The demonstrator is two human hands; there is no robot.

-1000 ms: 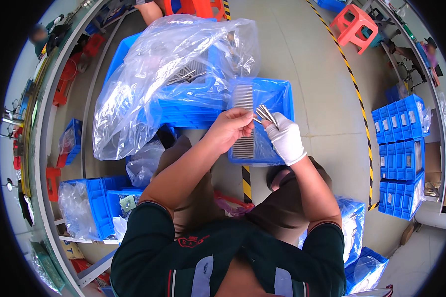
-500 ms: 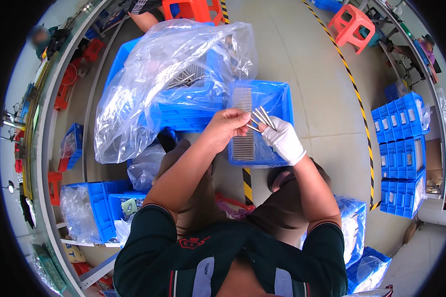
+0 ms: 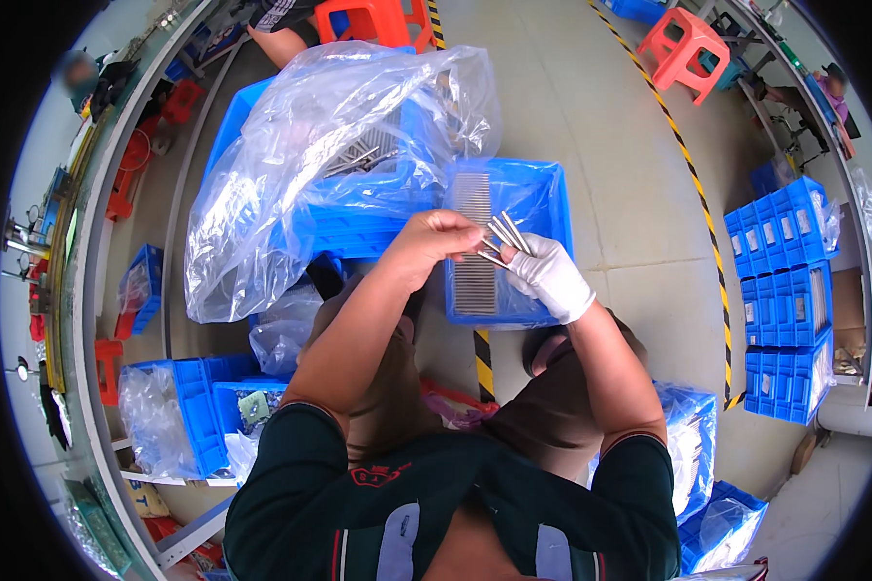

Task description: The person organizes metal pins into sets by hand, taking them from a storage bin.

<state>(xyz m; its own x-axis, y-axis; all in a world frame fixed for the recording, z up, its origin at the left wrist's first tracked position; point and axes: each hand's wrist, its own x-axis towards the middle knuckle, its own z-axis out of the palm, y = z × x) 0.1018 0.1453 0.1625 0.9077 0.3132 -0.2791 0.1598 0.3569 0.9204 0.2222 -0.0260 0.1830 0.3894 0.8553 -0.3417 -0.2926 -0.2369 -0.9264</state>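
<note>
Several slim metal rods (image 3: 508, 230) fan out from my right hand (image 3: 550, 281), which wears a white glove with bare fingertips and is closed around them. My bare left hand (image 3: 434, 244) is closed in a pinch at the left ends of these rods; whether a rod sits between its fingertips is too small to make out. Both hands are over a small blue bin (image 3: 558, 194) lined with clear plastic. Inside it, a neat row of similar rods (image 3: 475, 290) runs along the left side, partly hidden by my hands.
Left of the bin stands a larger blue crate (image 3: 358, 218) draped in a clear plastic bag (image 3: 262, 174), with loose rods (image 3: 363, 160) inside. Stacked blue crates (image 3: 785, 305) stand at the right. Red stools (image 3: 685, 48) and a seated person's leg (image 3: 279, 44) are at the far side.
My left hand has shifted slightly left and its fingers are drawn closer together. My right hand has moved a little left and down with the rods.
</note>
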